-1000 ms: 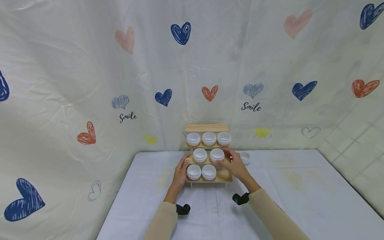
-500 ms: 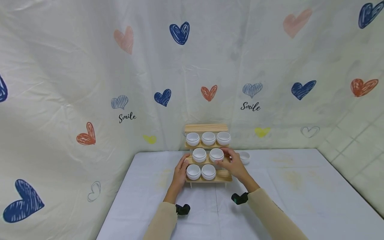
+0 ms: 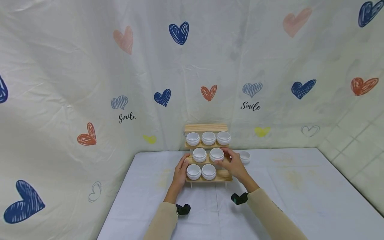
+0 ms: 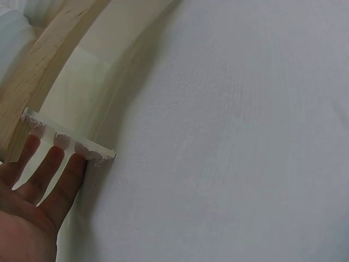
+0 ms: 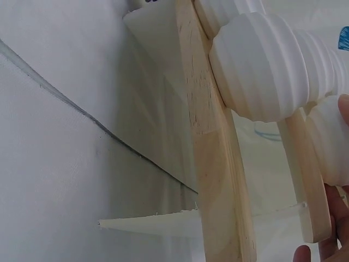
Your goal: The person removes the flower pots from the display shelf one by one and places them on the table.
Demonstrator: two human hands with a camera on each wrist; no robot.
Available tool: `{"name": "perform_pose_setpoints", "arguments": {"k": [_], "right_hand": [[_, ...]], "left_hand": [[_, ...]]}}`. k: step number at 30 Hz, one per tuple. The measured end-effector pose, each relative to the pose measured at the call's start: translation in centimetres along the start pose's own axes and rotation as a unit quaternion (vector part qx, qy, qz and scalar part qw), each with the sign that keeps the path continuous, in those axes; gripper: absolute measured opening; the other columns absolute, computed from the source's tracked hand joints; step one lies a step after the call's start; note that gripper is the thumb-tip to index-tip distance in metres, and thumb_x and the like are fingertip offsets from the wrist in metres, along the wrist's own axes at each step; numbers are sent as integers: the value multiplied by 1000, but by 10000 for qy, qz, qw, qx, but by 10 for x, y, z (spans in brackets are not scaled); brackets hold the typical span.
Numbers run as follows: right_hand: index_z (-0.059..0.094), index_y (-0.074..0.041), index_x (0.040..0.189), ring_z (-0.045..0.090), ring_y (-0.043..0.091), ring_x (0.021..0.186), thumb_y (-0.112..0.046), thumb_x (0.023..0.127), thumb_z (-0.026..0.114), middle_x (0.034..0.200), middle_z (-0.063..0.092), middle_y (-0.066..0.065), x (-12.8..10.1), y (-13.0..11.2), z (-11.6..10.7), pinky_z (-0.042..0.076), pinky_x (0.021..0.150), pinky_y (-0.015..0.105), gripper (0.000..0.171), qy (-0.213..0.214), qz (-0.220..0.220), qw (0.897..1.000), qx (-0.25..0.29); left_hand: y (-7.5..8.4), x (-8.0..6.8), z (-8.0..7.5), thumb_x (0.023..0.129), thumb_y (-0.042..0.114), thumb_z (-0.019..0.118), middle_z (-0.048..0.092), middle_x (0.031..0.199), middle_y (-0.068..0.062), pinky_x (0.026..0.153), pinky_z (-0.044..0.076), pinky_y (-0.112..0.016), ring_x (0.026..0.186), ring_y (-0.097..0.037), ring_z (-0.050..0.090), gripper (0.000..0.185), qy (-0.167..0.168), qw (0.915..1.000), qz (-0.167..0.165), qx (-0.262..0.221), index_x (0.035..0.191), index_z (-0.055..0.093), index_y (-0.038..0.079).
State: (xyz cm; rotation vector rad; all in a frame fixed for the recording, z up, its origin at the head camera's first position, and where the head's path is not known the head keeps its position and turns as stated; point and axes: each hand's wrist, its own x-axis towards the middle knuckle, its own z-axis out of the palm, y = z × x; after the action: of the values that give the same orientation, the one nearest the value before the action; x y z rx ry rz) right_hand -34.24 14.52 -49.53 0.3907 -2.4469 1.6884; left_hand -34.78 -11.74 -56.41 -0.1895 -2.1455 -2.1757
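Note:
A tiered wooden shelf stand bears several small white ribbed cups. My right hand pinches the right-hand cup on the middle shelf, thumb at its front and fingers behind. In the right wrist view that cup sits at the shelf's end, with fingertips near the wood. My left hand rests against the stand's left side. Its fingers lie nearly straight on a pale side panel in the left wrist view.
One more white cup stands on the white-covered table, right of the stand and partly behind my right hand. A heart-printed curtain hangs close behind the stand. Two cups fill the left of the bottom shelf.

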Motion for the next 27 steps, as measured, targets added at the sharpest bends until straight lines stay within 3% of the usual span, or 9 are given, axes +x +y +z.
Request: {"name": "perform_pose_setpoints", "arguments": {"k": [6, 14, 27], "right_hand": [[55, -7, 142, 48, 29, 126, -25, 85, 85, 142, 58, 14, -1, 0, 0, 37, 106, 44, 67, -21, 231, 9997, -17], [58, -11, 141, 48, 27, 122, -29, 85, 85, 138, 60, 15, -2, 5, 1, 37, 98, 39, 65, 72, 199, 9998, -24], [56, -15, 143, 43, 26, 125, -31, 86, 83, 141, 55, 16, -6, 1, 0, 33, 95, 39, 65, 3, 429, 9991, -59]], "left_hand": [[1, -2, 1, 110, 35, 44, 44, 161, -3, 127, 21, -53, 153, -27, 33, 44, 41, 10000, 74, 52, 152, 49, 22], [2, -5, 2, 110, 39, 44, 46, 160, -2, 125, 24, -53, 151, -25, 36, 46, 141, 9996, 90, 215, 152, 50, 22], [3, -3, 1, 111, 30, 43, 43, 162, -6, 126, 19, -56, 154, -30, 30, 42, 126, 9998, 32, 125, 151, 50, 20]]}}
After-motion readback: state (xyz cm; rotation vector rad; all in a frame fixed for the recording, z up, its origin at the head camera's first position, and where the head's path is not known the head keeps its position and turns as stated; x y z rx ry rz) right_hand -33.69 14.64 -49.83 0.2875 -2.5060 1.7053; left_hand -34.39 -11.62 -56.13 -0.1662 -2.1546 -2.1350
